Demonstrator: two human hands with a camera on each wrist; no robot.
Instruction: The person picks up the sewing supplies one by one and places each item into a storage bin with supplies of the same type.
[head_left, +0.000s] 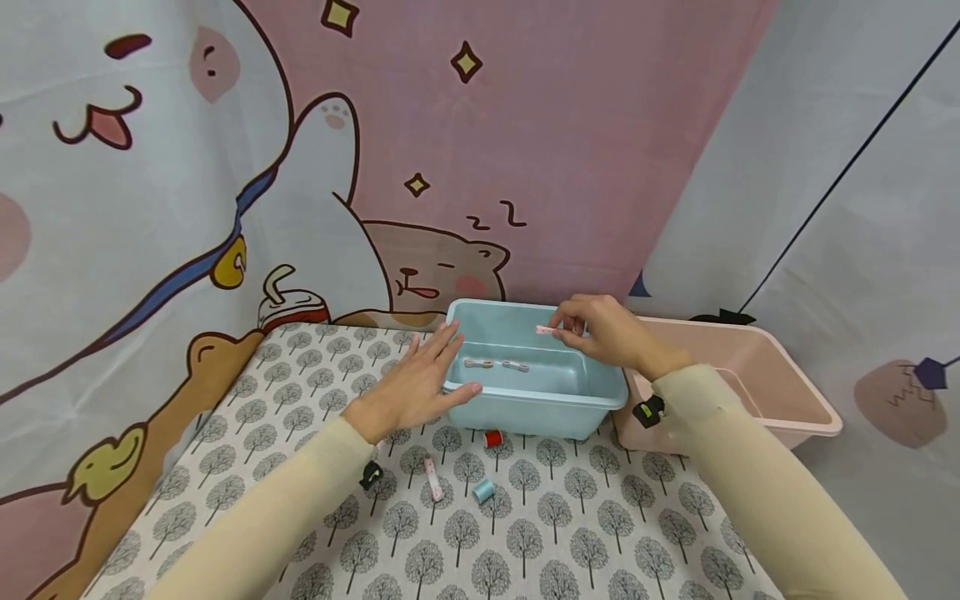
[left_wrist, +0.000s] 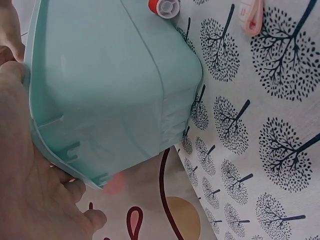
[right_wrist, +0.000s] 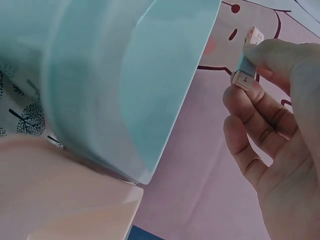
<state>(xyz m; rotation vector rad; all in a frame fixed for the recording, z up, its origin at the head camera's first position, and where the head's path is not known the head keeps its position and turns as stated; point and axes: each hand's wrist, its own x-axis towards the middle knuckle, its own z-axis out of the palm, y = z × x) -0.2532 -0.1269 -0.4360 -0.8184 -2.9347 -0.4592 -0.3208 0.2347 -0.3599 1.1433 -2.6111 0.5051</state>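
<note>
The basin point(head_left: 525, 412) is pale blue, the tablecloth point(head_left: 525, 533) tree-printed, the numbered tape point(right_wrist: 243, 80) seemingly pinkish.

The right sleeve point(head_left: 750, 475) is covering part of the pink bin point(head_left: 772, 377). The right fingers point(right_wrist: 270, 54) are hiding part of the folded tape point(right_wrist: 244, 79). Two pieces point(head_left: 515, 366) inside the blue bin point(head_left: 525, 415) are looking too small to identify. The left wrist view's edge is cropping the red spool point(left_wrist: 167, 8).

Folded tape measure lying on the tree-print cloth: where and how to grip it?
Probably pinch the folded tape measure mid-length across its narrow width, from above: it lies as a long, slim strip with bare cloth along both sides.
</note>
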